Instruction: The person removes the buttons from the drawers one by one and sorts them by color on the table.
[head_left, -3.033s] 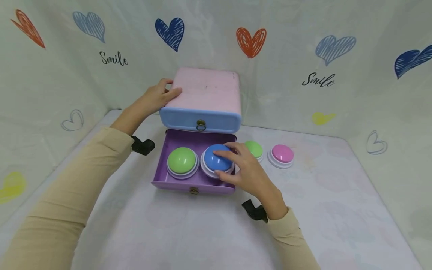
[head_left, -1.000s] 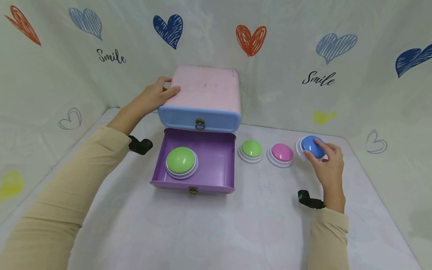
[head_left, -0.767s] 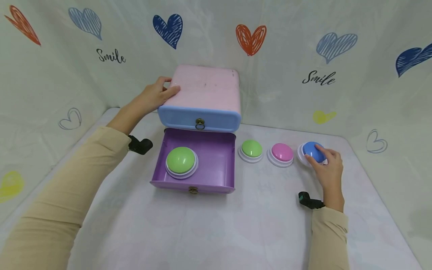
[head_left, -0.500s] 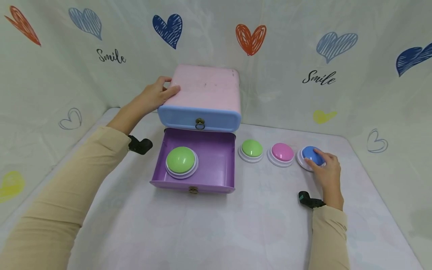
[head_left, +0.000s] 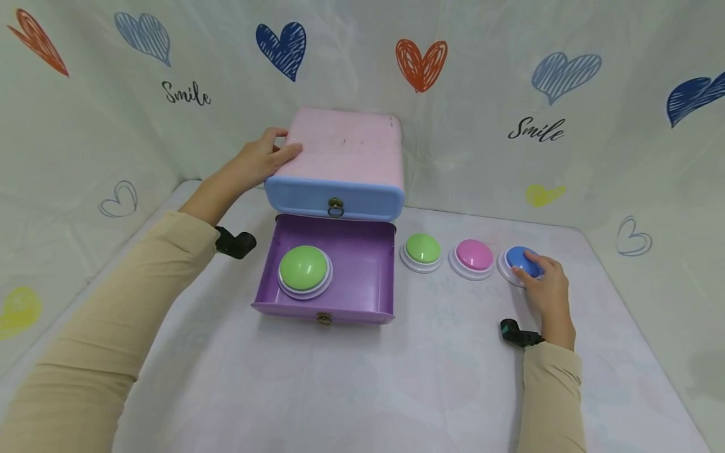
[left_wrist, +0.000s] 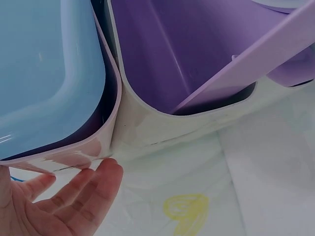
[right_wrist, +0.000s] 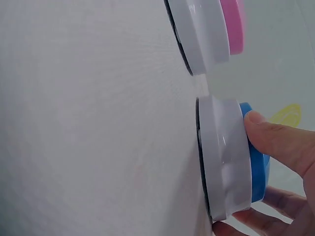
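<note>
My right hand [head_left: 548,286] holds a blue push button [head_left: 522,259] with a white base at the right end of a row on the table. In the right wrist view the thumb presses the side of the blue dome [right_wrist: 257,167], with other fingers round the base's far side. My left hand [head_left: 262,157] rests against the left side of a pink two-drawer box [head_left: 347,145], thumb on its top. In the left wrist view its fairly straight fingers [left_wrist: 106,182] touch the box's side. The lower purple drawer [head_left: 362,277] stands pulled out, with a large green button [head_left: 303,268] inside.
A smaller green button [head_left: 422,249] and a pink button [head_left: 474,255] sit between the drawer and the blue button. The upper blue drawer [head_left: 368,200] is closed. Behind the white table [head_left: 362,390] hangs a cloth [head_left: 470,126] printed with hearts.
My right hand has taken the blue button from the purple drawer, carried it right and lowered it to the table beside the pink button. My left hand stays on the box.
</note>
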`<state>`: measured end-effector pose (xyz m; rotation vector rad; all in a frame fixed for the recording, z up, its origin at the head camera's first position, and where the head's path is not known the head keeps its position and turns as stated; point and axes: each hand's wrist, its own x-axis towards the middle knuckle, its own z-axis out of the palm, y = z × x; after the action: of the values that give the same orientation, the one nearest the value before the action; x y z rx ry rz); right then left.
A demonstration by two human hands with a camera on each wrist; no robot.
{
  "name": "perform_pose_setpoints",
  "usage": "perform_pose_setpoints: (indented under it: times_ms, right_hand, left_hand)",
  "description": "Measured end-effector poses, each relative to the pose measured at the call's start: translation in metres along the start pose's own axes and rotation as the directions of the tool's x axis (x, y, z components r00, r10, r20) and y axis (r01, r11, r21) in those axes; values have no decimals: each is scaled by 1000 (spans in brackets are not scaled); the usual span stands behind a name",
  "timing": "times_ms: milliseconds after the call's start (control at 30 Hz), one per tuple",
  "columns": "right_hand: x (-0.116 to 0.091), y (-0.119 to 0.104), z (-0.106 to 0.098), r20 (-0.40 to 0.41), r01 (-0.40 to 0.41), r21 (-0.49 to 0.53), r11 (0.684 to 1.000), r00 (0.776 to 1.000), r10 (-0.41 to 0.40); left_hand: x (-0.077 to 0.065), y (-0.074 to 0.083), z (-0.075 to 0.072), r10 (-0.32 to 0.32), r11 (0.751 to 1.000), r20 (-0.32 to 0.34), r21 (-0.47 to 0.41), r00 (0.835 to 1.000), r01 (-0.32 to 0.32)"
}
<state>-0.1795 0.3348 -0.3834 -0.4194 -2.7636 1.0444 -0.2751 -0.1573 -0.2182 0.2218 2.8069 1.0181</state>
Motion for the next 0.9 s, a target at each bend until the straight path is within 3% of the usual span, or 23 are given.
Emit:
perform_pose_setpoints:
  times_ms: [467, 900]
  right_hand:
    - [0, -2, -8, 79, -41, -47, 998, 996, 45]
    - [0, -6, -4, 74, -44, -60, 997, 996, 48]
  left_hand:
    - [1, 1, 1, -5, 1000, -3, 12, 1000, 5]
    - [0, 0, -1, -10, 1000, 4, 17, 1000, 10]
